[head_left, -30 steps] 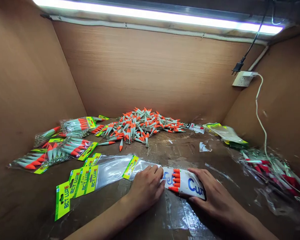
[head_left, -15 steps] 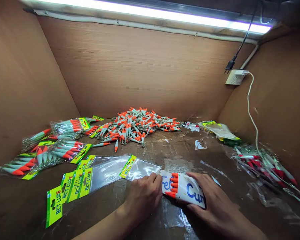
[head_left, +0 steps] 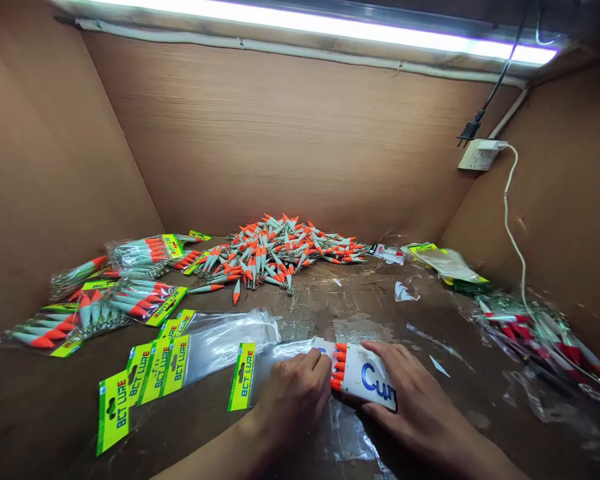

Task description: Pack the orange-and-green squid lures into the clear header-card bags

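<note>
My left hand [head_left: 293, 397] pinches the open end of a clear plastic bag [head_left: 275, 363] with a green "BCT LURE" header [head_left: 242, 377]. My right hand [head_left: 410, 400] grips a white card with blue lettering [head_left: 373, 381] that carries a row of orange-tipped lures [head_left: 338, 367]. The lure tips sit at the mouth of the bag, right beside my left fingers. Both hands rest on the brown tabletop near its front edge.
A big heap of loose orange and pale lures [head_left: 275, 253] lies at the back. Filled packs [head_left: 125, 293] lie at the left, empty green-headed bags [head_left: 150, 373] in front of them. More bags and red lures [head_left: 540, 333] pile at the right under a white cable [head_left: 513, 233]. Cardboard walls enclose the space.
My left hand has pulled the clear bag toward me and turned it, so its green header now lies left of my wrist. The card with lures has slid left up to the bag's mouth.
</note>
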The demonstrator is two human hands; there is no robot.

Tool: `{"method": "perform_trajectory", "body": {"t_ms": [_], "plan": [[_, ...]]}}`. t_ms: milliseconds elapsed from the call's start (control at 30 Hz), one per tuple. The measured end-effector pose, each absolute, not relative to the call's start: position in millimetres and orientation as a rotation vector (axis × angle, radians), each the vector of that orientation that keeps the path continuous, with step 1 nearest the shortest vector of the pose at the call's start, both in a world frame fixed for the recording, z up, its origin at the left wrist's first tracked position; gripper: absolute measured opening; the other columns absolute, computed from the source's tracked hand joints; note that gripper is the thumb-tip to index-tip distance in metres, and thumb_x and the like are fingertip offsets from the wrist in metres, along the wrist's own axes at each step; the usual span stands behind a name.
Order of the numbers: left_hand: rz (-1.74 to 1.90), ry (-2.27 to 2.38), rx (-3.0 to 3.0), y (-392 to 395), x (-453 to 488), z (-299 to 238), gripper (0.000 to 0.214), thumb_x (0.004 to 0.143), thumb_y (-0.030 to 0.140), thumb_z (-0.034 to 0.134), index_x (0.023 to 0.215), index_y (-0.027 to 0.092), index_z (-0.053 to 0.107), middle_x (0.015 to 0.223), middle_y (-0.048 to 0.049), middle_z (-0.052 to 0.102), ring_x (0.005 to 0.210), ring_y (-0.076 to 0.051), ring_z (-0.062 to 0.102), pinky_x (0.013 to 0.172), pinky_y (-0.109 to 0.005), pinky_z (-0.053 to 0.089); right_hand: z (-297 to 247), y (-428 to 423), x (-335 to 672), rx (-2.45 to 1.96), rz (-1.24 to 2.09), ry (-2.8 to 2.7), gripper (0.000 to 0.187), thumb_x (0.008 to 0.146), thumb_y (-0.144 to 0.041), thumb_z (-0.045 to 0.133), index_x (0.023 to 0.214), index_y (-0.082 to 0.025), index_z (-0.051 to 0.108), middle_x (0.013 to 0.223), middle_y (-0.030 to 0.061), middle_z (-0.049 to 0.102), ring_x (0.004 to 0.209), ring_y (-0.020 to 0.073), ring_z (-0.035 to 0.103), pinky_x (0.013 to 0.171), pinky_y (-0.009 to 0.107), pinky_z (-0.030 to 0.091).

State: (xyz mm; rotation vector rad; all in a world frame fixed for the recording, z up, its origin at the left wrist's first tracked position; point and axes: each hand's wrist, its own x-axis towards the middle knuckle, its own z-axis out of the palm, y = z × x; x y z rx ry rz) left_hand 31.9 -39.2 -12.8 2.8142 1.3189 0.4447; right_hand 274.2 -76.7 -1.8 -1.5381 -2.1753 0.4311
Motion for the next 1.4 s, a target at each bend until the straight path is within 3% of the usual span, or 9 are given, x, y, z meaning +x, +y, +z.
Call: {"method": "perform_trajectory", "body": {"t_ms": [467, 667, 833, 1000, 1233, 1400], "plan": [[0.557, 1.150, 2.757, -37.1, 32.2, -16.2, 0.011, 0.096, 0.019, 0.048, 0.091, 0.022, 0.057, 0.093, -0.0025, 0.065, 0.086, -0.020, 0.061, 0.071, -0.032, 0.047, 12.2, -73.2, 272.1, -1.489, 0.585, -2.225, 0.070, 0.077, -0.028, 0.067, 0.142, -0.028, 0.043, 0.137, 0.0091, 0.053, 0.124, 0.0308, 0.049, 0.106, 0.045, 0.042], [0.773, 1.082, 2.497, -31.7, 29.0, -14.2, 0.009, 0.095, 0.020, 0.054, 0.089, 0.022, 0.059, 0.090, -0.0006, 0.065, 0.082, -0.016, 0.061, 0.072, -0.028, 0.047, -5.0, -64.4, 275.8, -1.530, 0.619, -2.243, 0.090, 0.079, -0.037, 0.069, 0.155, -0.025, 0.022, 0.145, 0.0130, 0.045, 0.132, 0.0309, 0.044, 0.111, 0.047, 0.036], [0.874, 0.963, 2.420, -33.7, 28.8, -13.0, 0.012, 0.096, 0.019, 0.054, 0.090, 0.023, 0.064, 0.091, -0.0021, 0.068, 0.085, -0.017, 0.063, 0.076, -0.029, 0.048, -3.8, -66.2, 274.0, -1.580, 0.600, -2.218, 0.096, 0.080, -0.036, 0.067, 0.158, -0.028, 0.012, 0.144, 0.0129, 0.047, 0.130, 0.0315, 0.046, 0.109, 0.049, 0.037], [1.096, 0.984, 2.276, -29.3, 25.5, -3.8, 0.012, 0.096, 0.022, 0.055, 0.091, 0.023, 0.067, 0.091, -0.0028, 0.070, 0.086, -0.017, 0.065, 0.078, -0.030, 0.050, -0.4, -65.2, 275.2, -1.575, 0.545, -2.233, 0.100, 0.075, -0.032, 0.070, 0.158, -0.030, 0.015, 0.140, 0.0118, 0.051, 0.126, 0.0325, 0.049, 0.106, 0.049, 0.040], [1.256, 1.141, 2.017, -10.5, 8.8, 13.2, 0.014, 0.095, 0.026, 0.058, 0.088, 0.020, 0.068, 0.086, -0.0016, 0.071, 0.077, -0.015, 0.067, 0.071, -0.026, 0.053, 2.9, -63.3, 302.2, -1.640, 0.485, -2.217, 0.093, 0.078, -0.038, 0.070, 0.157, -0.031, 0.021, 0.151, 0.0102, 0.042, 0.134, 0.0328, 0.044, 0.111, 0.050, 0.036], [1.383, 1.025, 2.337, -10.3, 8.3, 8.2, 0.011, 0.092, 0.016, 0.061, 0.098, 0.023, 0.068, 0.100, -0.0016, 0.074, 0.094, -0.016, 0.069, 0.086, -0.028, 0.054, 5.6, -77.3, 323.2, -1.666, 0.421, -2.149, 0.092, 0.080, -0.041, 0.067, 0.157, -0.029, 0.018, 0.152, 0.0112, 0.041, 0.137, 0.0331, 0.042, 0.111, 0.048, 0.038]]}}
